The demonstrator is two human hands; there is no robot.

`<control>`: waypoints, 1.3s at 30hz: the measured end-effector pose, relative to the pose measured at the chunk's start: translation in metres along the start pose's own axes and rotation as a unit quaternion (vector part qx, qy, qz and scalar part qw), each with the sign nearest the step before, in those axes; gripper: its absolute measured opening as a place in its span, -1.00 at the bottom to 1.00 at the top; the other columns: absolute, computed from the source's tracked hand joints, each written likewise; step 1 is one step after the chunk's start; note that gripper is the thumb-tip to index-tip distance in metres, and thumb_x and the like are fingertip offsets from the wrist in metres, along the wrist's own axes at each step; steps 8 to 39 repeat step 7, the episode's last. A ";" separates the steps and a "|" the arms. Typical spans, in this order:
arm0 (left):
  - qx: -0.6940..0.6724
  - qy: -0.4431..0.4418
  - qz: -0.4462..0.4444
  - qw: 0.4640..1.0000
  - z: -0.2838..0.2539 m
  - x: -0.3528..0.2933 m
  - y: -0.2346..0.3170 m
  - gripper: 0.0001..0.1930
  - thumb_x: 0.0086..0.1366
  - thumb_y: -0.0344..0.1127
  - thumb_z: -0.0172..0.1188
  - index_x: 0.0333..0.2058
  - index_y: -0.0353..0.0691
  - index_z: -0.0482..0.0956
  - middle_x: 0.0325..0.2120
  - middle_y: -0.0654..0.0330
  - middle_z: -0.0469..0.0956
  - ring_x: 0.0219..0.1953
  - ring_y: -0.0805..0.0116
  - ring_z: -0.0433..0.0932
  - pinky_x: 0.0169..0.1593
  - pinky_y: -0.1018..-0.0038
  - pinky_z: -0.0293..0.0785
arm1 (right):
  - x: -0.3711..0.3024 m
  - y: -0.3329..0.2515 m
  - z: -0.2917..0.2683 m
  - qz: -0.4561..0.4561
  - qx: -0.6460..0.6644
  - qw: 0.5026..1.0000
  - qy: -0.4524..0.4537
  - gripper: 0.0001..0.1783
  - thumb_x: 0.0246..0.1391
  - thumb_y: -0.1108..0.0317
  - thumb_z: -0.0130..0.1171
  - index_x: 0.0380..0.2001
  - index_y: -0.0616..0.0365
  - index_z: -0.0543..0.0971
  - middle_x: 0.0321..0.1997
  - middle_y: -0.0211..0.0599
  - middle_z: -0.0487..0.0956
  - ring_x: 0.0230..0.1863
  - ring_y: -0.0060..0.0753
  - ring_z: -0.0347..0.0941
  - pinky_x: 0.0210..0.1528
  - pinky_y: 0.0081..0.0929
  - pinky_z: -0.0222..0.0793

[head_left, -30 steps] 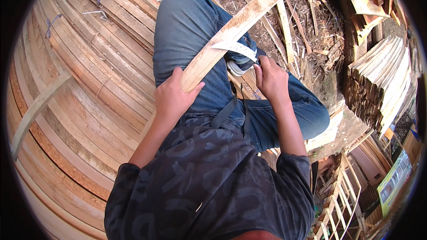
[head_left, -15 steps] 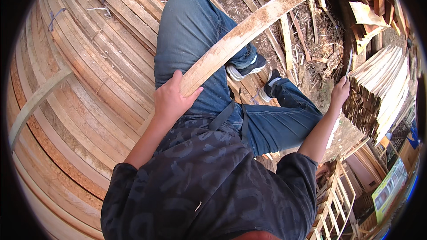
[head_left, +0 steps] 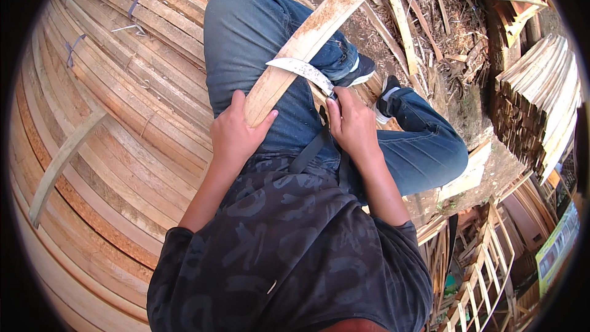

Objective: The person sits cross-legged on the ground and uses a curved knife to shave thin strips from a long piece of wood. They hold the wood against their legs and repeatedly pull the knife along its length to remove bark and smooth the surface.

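Observation:
A long wooden plank [head_left: 332, 17] slants from my lap toward the top of the view, its upper face stained brown. My left hand [head_left: 236, 132] grips its near end, thumb on one edge and fingers on the other. In my right hand [head_left: 354, 122] is a sickle [head_left: 301, 69] with a curved, speckled metal blade. The blade lies across the plank a little beyond my left hand, its tip past the plank's left edge. Most of the sickle's handle is hidden inside my fist.
Long boards [head_left: 123, 86] tied with blue strips fill the left side. A curved loose slat [head_left: 64, 166] lies over them. At the right stands a stack of thin wood pieces [head_left: 541, 95]. Offcuts [head_left: 399, 24] litter the ground beyond my shoes, and a slatted wooden frame [head_left: 485, 276] is at lower right.
My right hand has swung the sickle in from the far right, bringing its blade over the plank. The plank's far end has shifted left, while my left hand keeps its grip.

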State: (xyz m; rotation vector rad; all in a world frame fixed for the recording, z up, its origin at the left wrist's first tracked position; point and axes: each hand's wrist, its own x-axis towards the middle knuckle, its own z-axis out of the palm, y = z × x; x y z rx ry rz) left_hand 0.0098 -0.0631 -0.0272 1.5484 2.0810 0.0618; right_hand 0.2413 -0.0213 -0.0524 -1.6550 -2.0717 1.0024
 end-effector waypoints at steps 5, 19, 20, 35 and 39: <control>0.001 -0.001 0.000 1.000 -0.001 -0.001 0.002 -0.43 0.09 0.14 0.36 -0.33 -0.22 0.30 -0.60 -0.13 0.54 -0.47 -0.20 0.58 -0.42 0.05 0.47 | 0.006 0.007 -0.012 -0.016 -0.030 0.998 -0.048 -0.75 0.21 0.23 0.11 -0.16 0.15 0.49 -0.42 -0.04 0.56 -0.46 0.13 0.53 -0.45 -0.05 0.43; -0.004 0.001 0.004 1.000 -0.001 -0.001 0.000 -0.45 0.10 0.13 0.35 -0.33 -0.21 0.30 -0.59 -0.12 0.55 -0.46 -0.20 0.59 -0.41 0.05 0.48 | 0.008 0.009 -0.015 -0.025 -0.030 0.997 -0.067 -0.73 0.21 0.22 0.12 -0.12 0.15 0.48 -0.43 -0.04 0.56 -0.45 0.12 0.54 -0.44 -0.05 0.44; -0.004 0.001 0.004 1.000 -0.001 -0.001 0.000 -0.45 0.10 0.13 0.35 -0.33 -0.21 0.30 -0.59 -0.12 0.55 -0.46 -0.20 0.59 -0.41 0.05 0.48 | 0.008 0.009 -0.015 -0.025 -0.030 0.997 -0.067 -0.73 0.21 0.22 0.12 -0.12 0.15 0.48 -0.43 -0.04 0.56 -0.45 0.12 0.54 -0.44 -0.05 0.44; -0.004 0.001 0.004 1.000 -0.001 -0.001 0.000 -0.45 0.10 0.13 0.35 -0.33 -0.21 0.30 -0.59 -0.12 0.55 -0.46 -0.20 0.59 -0.41 0.05 0.48 | 0.008 0.009 -0.015 -0.025 -0.030 0.997 -0.067 -0.73 0.21 0.22 0.12 -0.12 0.15 0.48 -0.43 -0.04 0.56 -0.45 0.12 0.54 -0.44 -0.05 0.44; -0.004 0.001 0.004 1.000 -0.001 -0.001 0.000 -0.45 0.10 0.13 0.35 -0.33 -0.21 0.30 -0.59 -0.12 0.55 -0.46 -0.20 0.59 -0.41 0.05 0.48 | 0.008 0.009 -0.015 -0.025 -0.030 0.997 -0.067 -0.73 0.21 0.22 0.12 -0.12 0.15 0.48 -0.43 -0.04 0.56 -0.45 0.12 0.54 -0.44 -0.05 0.44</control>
